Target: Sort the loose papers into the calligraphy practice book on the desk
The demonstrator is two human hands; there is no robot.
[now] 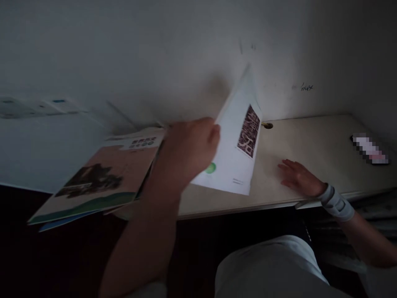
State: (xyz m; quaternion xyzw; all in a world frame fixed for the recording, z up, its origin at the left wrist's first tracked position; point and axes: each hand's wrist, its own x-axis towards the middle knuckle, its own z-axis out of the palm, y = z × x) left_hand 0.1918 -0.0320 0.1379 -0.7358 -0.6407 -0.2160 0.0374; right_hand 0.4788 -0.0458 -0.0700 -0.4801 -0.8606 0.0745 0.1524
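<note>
My left hand (189,151) is closed round the left edge of a white booklet (237,136) and holds it tilted up above the pale desk (310,140). The booklet's cover shows a dark patterned block and a small green mark. My right hand (299,178) lies flat on the desk to the right of the booklet, fingers stretched out, with a grey band on the wrist. It holds nothing.
A stack of books (99,178) with a brownish cover on top overhangs the desk's front edge at the left. A small dark hole (267,125) sits at the desk's back by the white wall. A blurred object (370,149) lies far right. My pale-clothed knee (273,265) is below.
</note>
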